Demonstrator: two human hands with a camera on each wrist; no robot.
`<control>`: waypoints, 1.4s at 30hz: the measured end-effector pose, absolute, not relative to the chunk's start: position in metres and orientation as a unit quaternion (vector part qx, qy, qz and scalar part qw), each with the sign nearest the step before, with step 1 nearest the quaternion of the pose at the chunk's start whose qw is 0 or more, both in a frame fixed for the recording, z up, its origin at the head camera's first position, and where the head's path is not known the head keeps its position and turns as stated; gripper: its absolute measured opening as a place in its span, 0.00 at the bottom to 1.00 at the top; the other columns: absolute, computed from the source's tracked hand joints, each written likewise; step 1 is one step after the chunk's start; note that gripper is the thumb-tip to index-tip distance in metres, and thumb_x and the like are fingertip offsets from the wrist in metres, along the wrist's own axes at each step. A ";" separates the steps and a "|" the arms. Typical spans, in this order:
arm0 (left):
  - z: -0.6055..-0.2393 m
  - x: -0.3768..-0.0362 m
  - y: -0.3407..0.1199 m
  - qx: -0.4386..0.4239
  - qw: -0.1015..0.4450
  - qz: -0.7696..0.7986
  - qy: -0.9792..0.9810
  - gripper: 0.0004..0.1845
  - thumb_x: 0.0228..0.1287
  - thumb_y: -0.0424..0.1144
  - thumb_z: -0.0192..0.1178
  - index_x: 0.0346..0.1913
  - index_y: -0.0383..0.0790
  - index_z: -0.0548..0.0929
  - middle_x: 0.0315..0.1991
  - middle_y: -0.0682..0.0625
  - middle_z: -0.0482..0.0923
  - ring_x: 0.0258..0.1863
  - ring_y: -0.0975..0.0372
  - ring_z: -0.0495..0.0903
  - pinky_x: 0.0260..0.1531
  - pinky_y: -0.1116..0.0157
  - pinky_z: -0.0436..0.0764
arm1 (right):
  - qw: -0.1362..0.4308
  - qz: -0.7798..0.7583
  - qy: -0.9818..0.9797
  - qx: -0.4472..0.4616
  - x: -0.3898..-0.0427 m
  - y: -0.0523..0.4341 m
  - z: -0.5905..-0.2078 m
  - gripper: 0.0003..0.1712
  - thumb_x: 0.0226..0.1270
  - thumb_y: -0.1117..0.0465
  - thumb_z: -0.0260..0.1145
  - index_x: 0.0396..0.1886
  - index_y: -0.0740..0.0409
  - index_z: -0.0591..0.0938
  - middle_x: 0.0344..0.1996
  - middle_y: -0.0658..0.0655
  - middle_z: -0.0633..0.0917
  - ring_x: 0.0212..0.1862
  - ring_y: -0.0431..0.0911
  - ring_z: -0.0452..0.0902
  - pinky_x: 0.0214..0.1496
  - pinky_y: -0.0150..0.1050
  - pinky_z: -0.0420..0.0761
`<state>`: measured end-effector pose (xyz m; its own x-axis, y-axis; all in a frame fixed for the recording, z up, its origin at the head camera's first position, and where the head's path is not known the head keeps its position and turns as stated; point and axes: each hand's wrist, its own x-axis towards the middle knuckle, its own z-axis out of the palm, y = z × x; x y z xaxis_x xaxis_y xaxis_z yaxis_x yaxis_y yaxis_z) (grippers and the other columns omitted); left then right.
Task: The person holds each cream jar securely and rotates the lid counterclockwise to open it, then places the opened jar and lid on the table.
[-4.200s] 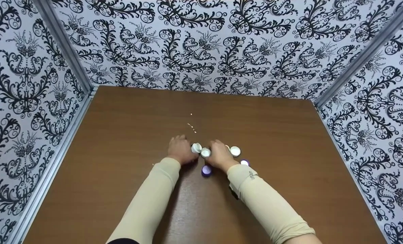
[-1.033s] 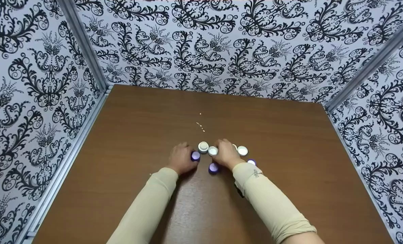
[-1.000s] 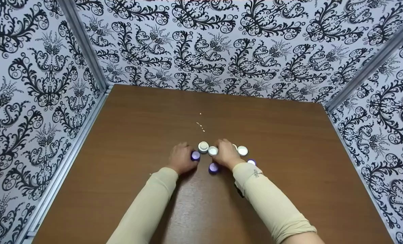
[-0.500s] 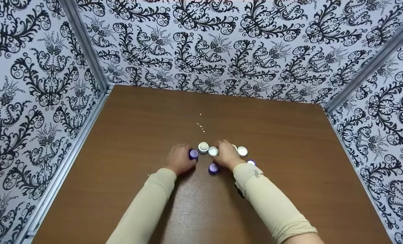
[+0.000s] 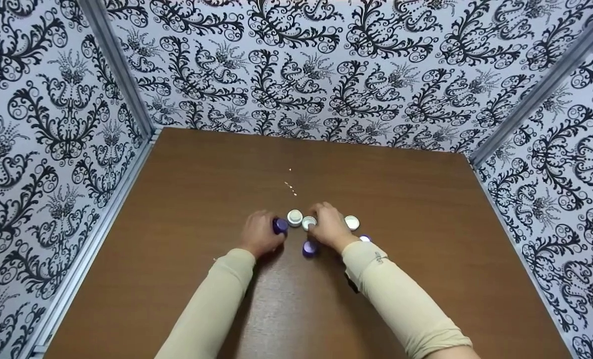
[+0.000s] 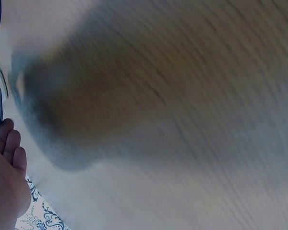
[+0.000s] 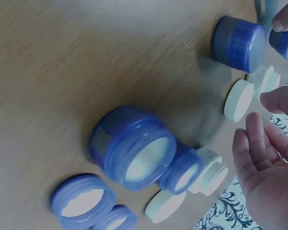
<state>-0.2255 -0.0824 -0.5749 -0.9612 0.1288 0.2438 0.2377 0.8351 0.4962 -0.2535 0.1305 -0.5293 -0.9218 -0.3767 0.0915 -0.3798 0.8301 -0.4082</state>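
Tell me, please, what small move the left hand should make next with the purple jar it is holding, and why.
Probably set the purple jar down beside the white lid. The left hand grips it close to that lid, while the right hand rests at another white lid, so jar and lid look ready to be paired.
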 end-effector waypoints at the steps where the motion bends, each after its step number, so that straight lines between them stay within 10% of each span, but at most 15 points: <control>1: -0.575 -0.225 -0.083 -0.095 0.101 -0.271 -0.952 0.19 0.44 0.47 0.71 0.40 0.42 0.85 0.39 0.48 0.82 0.45 0.50 0.80 0.52 0.53 0.74 | 0.004 0.219 -0.954 0.202 -0.253 0.128 -0.529 0.21 0.55 0.64 0.72 0.50 0.66 0.82 0.42 0.61 0.82 0.44 0.54 0.79 0.48 0.50 0.78; 42: -0.565 -0.218 -0.078 -0.158 0.157 -0.257 -0.940 0.18 0.42 0.43 0.70 0.37 0.37 0.87 0.37 0.46 0.80 0.42 0.49 0.79 0.51 0.55 0.75 | -0.067 0.294 -0.918 0.259 -0.247 0.097 -0.528 0.12 0.68 0.55 0.67 0.44 0.57 0.85 0.34 0.50 0.87 0.38 0.46 0.82 0.44 0.43 0.80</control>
